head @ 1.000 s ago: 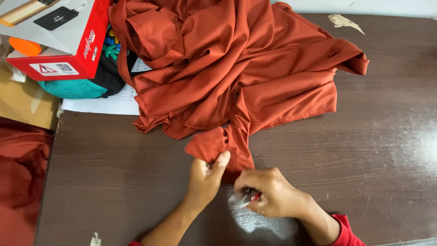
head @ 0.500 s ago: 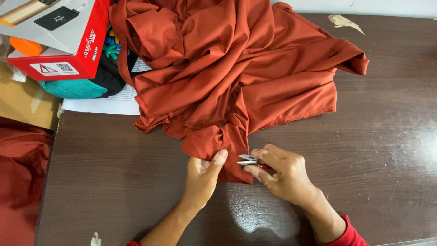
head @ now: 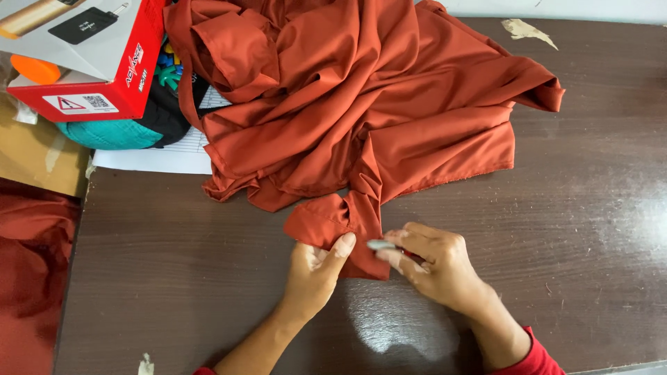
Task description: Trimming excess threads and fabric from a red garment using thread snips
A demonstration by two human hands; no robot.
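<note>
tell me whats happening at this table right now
A person works at a dark wooden table on a crumpled rust-orange garment. The left hand pinches a small folded end of the cloth at its near edge, thumb on top. The right hand holds a small metal cutting tool, likely thread snips, its tip right at that edge. A red and white box sits at the far left corner.
</note>
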